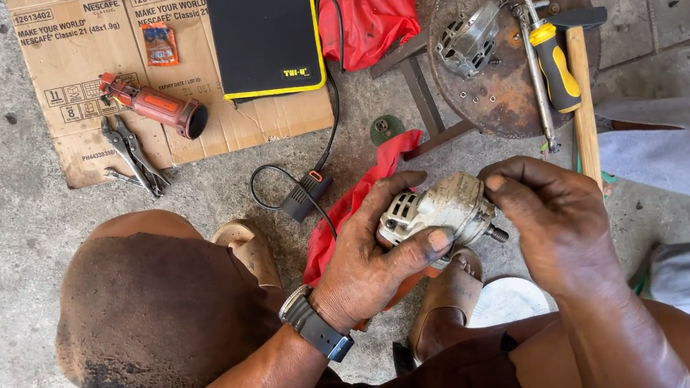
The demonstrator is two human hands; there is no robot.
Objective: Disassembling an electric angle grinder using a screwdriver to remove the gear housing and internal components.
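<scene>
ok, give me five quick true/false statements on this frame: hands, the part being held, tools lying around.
1. Both hands grip the dirty grey-white metal motor housing. True: left hand and right hand are on it.
2. The red cylindrical power tool lies on the flattened cardboard. True.
3. The yellow-and-black-handled screwdriver is in the right hand. False: it lies on the rusty round metal plate.
4. The left wrist is bare. False: it wears a dark wristwatch.
5. The steel locking pliers sit beside the red tool. True.
</scene>
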